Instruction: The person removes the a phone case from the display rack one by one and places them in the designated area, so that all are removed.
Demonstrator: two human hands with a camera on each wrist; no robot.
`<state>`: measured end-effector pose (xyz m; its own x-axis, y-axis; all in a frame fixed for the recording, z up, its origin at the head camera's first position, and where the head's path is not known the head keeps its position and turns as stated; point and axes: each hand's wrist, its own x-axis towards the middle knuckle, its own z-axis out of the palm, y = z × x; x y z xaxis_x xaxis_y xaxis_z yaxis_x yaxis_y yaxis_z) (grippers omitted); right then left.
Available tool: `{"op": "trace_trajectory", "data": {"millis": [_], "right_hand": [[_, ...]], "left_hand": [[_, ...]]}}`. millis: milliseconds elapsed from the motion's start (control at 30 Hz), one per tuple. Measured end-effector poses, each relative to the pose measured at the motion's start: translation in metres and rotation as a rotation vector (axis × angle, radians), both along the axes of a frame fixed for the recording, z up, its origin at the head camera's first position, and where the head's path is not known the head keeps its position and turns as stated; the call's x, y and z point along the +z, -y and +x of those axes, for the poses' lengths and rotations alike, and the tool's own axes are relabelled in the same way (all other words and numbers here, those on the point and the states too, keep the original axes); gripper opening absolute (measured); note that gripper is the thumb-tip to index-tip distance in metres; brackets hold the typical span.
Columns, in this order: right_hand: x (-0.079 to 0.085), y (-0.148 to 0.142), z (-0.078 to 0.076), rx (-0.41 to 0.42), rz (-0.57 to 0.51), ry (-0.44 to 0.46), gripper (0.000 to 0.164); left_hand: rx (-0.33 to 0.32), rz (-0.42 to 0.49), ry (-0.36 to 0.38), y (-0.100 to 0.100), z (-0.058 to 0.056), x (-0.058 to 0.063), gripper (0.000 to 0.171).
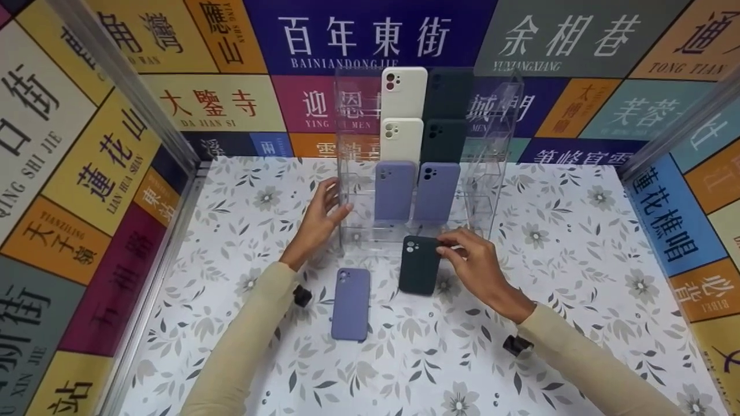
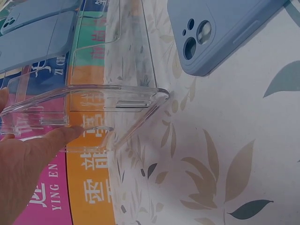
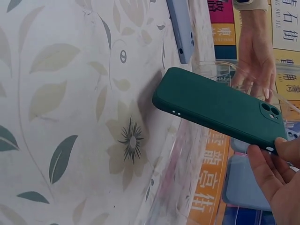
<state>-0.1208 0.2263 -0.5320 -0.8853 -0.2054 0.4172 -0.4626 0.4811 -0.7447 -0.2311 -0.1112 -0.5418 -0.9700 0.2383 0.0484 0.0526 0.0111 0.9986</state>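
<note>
My right hand (image 1: pixel 477 266) pinches the upper right corner of a dark green phone case (image 1: pixel 417 268), thumb on one face and fingers on the other. In the right wrist view the green case (image 3: pixel 211 101) slants, its camera cutout close to the fingers. My left hand (image 1: pixel 317 222) holds the left side of a clear tiered display stand (image 1: pixel 346 237); the thumb (image 2: pixel 70 135) lies along its clear edge. Two white cases (image 1: pixel 403 95), two dark green cases (image 1: pixel 442 141) and two purple cases (image 1: pixel 394 193) stand in its tiers. Another purple case (image 1: pixel 350 305) lies on the table before it.
The table has a white cover with a leaf and flower print (image 1: pixel 532 231). Behind the stand rises a back wall of coloured panels with white lettering (image 1: pixel 370 34). Similar walls close in the left (image 1: pixel 58 150) and right (image 1: pixel 665 214) sides.
</note>
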Motion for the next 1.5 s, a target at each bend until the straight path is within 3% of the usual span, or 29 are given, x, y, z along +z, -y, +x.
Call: {"op": "trace_trajectory", "data": {"millis": [200, 500, 733, 967, 1233, 1500], "right_hand": [[-0.003, 0.005, 0.0, 0.01, -0.054, 0.052, 0.02], [-0.008, 0.016, 0.003, -0.02, -0.08, 0.292, 0.021], [-0.02, 0.021, 0.002, -0.027, -0.082, 0.389, 0.02], [-0.031, 0.027, 0.001, -0.007, -0.158, 0.499, 0.02], [-0.045, 0.036, -0.001, 0.027, -0.221, 0.589, 0.019], [-0.055, 0.046, -0.002, 0.024, -0.218, 0.652, 0.02]], "left_hand": [[-0.007, 0.005, -0.001, 0.001, 0.0, 0.0, 0.066], [-0.019, 0.006, -0.015, 0.002, 0.0, -0.001, 0.068], [-0.022, 0.002, -0.014, -0.001, -0.001, 0.0, 0.066], [-0.02, -0.014, -0.009, -0.001, -0.001, 0.001, 0.066], [-0.017, -0.017, -0.008, 0.0, -0.002, -0.002, 0.068], [-0.007, -0.04, -0.007, 0.002, 0.001, -0.001, 0.066]]}}
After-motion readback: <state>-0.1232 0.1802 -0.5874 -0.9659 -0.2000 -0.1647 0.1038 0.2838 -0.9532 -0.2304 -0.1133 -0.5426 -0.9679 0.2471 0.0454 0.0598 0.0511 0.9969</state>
